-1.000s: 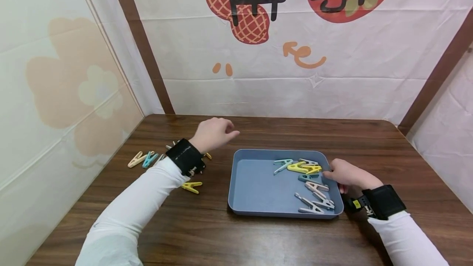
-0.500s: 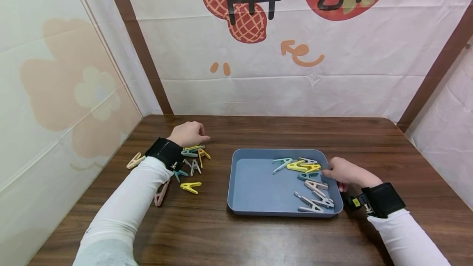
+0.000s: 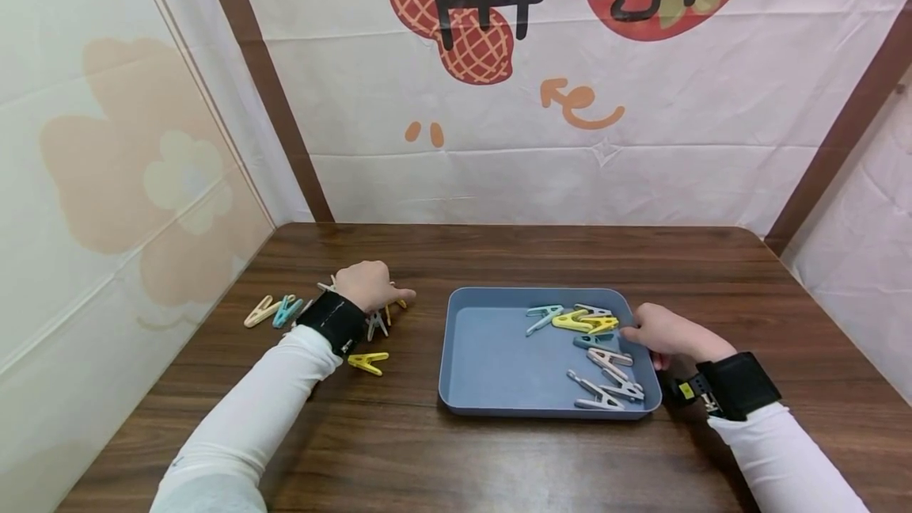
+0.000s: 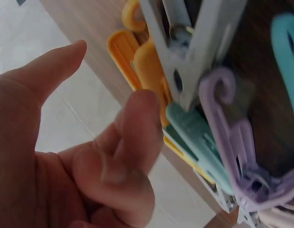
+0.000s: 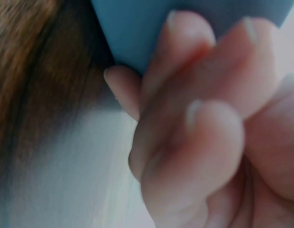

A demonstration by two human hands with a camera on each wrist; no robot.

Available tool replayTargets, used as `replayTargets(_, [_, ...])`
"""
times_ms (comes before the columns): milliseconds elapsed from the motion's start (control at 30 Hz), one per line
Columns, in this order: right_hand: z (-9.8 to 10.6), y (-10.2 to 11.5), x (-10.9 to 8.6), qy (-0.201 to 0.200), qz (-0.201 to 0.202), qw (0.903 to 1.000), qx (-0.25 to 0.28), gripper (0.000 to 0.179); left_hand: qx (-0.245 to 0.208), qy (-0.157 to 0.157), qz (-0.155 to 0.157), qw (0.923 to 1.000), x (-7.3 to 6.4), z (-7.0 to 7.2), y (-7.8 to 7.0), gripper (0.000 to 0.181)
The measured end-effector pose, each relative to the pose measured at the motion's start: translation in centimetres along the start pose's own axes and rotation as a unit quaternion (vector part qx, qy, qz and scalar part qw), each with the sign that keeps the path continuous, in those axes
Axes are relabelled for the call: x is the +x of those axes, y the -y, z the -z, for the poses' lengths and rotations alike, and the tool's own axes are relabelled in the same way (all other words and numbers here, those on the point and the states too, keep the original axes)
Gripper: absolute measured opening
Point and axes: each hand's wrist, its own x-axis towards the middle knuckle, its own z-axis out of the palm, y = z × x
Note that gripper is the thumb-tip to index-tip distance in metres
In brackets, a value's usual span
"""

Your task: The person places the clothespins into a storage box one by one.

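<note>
My left hand (image 3: 366, 285) is low over a loose heap of clothespins on the left of the table. In the left wrist view its thumb stands apart from the bent fingers, with nothing between them. Fingertips overlap an orange clothespin (image 4: 149, 66) there, beside a grey-white clothespin (image 4: 190, 66), a green clothespin (image 4: 199, 142) and a purple clothespin (image 4: 228, 137). My right hand (image 3: 677, 335) grips the right rim of a blue-grey tray (image 3: 534, 413), thumb at the rim and fingers against the outside wall. Inside, yellow clothespins (image 3: 570, 321) and several others gather toward the right.
A yellow clothespin (image 3: 359, 361) lies nearer the front, apart from the heap. Farther left are a beige clothespin (image 3: 261, 311) and a blue clothespin (image 3: 286, 309). Printed cloth (image 3: 463, 188) hangs behind the wooden table (image 3: 499, 465).
My left hand went left from near the tray to the clothespin heap, then came down and nearer over it. My right hand and the tray hold still.
</note>
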Motion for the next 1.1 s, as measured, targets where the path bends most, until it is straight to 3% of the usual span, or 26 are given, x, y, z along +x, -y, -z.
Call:
replayTargets(500, [-0.2,-0.5,0.4,-0.001,0.024,0.9997,-0.006,0.035,0.008,0.005,0.009,0.9999,0.6,-1.1,-0.7,0.051])
replayTargets(767, [-0.2,-0.4,0.4,-0.003,0.014,0.9999,-0.006,0.035,0.007,0.002,0.020,0.9998,1.3,-1.2,-0.4,0.053])
replayTargets(1100, [0.1,-0.4,0.4,-0.001,0.007,1.0000,-0.005,0.032,-0.010,0.000,0.015,0.9998,1.1,-1.3,-0.9,0.043])
